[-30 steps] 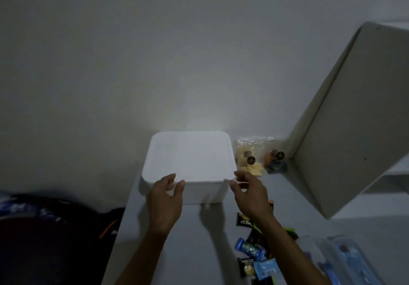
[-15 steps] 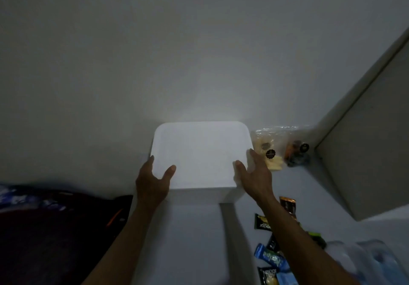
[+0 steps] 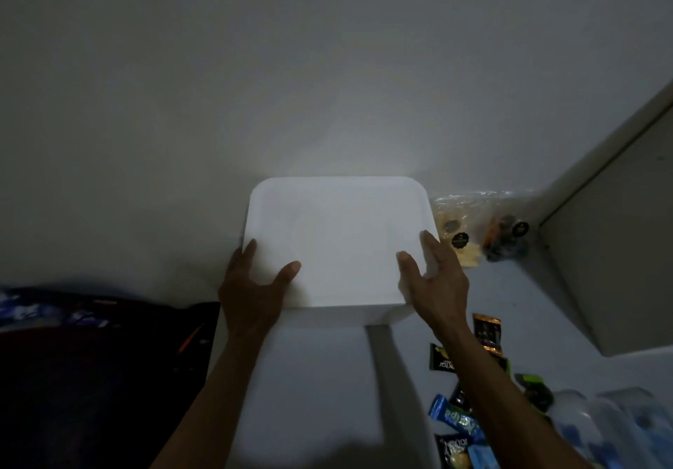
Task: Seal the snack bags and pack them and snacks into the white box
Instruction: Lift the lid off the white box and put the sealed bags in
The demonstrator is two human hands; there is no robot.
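The white box stands with its lid on at the back of the table, against the wall. My left hand holds the lid's near left corner, thumb on top and fingers down the side. On the near right corner my right hand grips the lid the same way. To the right of the box, two clear snack bags lean in the corner. Several small wrapped snacks lie on the table at the right, beside my right forearm.
A grey panel rises at the right edge of the table. Clear plastic items with blue parts sit at the lower right. Dark fabric fills the space left of the table.
Both hands slid from the box's front edge out to the lid's two near corners. The view has drawn closer to the box.
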